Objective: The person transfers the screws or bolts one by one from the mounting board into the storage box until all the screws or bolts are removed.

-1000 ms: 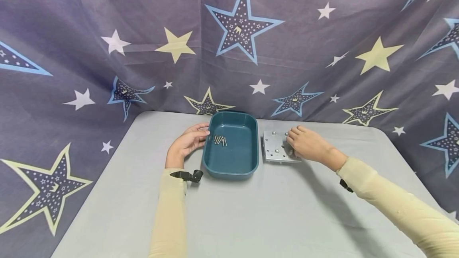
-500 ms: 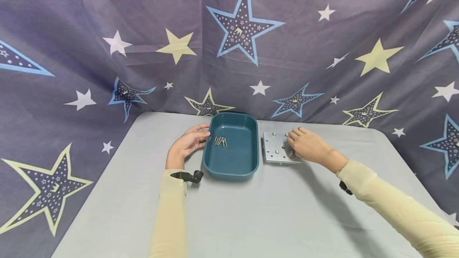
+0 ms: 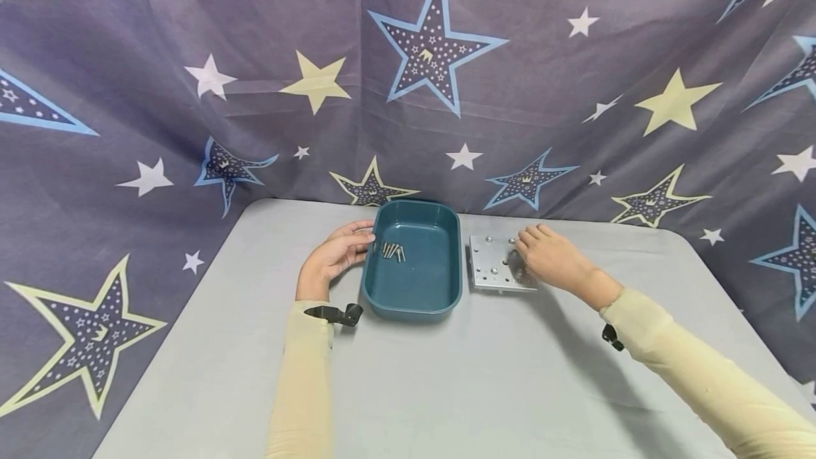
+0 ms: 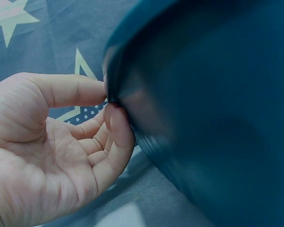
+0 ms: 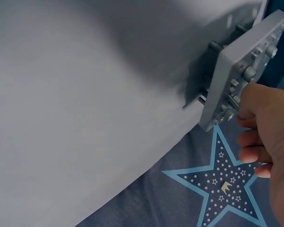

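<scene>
A teal plastic bin (image 3: 414, 289) stands on the table, with several metal screws (image 3: 393, 252) lying in its left part. My left hand (image 3: 334, 253) pinches the bin's left rim between thumb and fingers; the left wrist view shows this grip up close. To the right of the bin is a silver metal plate (image 3: 487, 257) with holes and several round-headed screws set in it; their shafts stick out beneath. At the plate's right side my right hand (image 3: 550, 257) has curled fingers, pinching a screw (image 5: 233, 100) whose shaft meets the plate's face. Its head is hidden by the fingers.
The table (image 3: 446, 381) is covered in pale grey cloth. Behind it hangs a dark curtain (image 3: 408, 133) printed with stars, close to the bin's far end. Each wrist wears a black camera mount (image 3: 334, 314).
Both hands keep their places at the bin and the plate. The right fingers shift very slightly at the screw. The whole head view drifts by a few pixels.
</scene>
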Demonstrator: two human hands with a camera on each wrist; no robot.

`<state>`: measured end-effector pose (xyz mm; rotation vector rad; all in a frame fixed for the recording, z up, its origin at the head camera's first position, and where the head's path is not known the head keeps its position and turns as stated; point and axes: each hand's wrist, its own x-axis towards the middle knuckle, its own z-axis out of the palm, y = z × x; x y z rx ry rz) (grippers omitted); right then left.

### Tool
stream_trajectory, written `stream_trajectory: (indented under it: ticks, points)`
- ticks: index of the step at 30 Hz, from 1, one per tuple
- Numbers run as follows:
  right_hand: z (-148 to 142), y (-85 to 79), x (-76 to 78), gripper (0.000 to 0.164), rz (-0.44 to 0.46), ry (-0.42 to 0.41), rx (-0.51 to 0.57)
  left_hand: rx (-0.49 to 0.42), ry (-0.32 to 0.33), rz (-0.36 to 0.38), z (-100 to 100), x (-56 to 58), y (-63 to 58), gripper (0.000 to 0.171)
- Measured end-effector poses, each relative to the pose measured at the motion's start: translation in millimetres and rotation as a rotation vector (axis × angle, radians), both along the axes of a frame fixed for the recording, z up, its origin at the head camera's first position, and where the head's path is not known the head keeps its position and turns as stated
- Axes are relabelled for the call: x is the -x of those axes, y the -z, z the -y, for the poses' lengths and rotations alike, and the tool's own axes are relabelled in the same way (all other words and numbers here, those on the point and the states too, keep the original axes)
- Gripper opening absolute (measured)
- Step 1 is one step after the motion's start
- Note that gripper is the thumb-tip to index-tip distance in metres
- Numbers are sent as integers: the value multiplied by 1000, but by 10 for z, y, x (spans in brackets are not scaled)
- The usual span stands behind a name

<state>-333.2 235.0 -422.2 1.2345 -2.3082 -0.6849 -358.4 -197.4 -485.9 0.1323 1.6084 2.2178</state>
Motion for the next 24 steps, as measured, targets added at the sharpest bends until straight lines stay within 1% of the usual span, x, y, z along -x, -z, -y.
stream_trajectory:
  ticks: [3, 10, 13, 18, 21, 24]
  points:
    - [8, -32, -1, 41, 6, 13, 32, 1, -2, 1, -3, -3, -4, 59]
    - [50, -97, 28, 23, 2, -28, 166, -3, -2, 1, -5, -12, -19, 59]
    - [109, -151, 15, 16, 26, -25, 235, -10, -2, 3, -7, -9, -15, 59]
    - [257, -259, -12, 10, 75, -38, 364, -9, -6, 5, -5, -11, -11, 59]
    - [350, -313, -7, 7, 97, -44, 429, -6, -10, 9, -4, -12, -9, 58]
    - [428, -352, 13, 5, 113, -32, 479, -4, -8, 6, -7, -7, -5, 58]
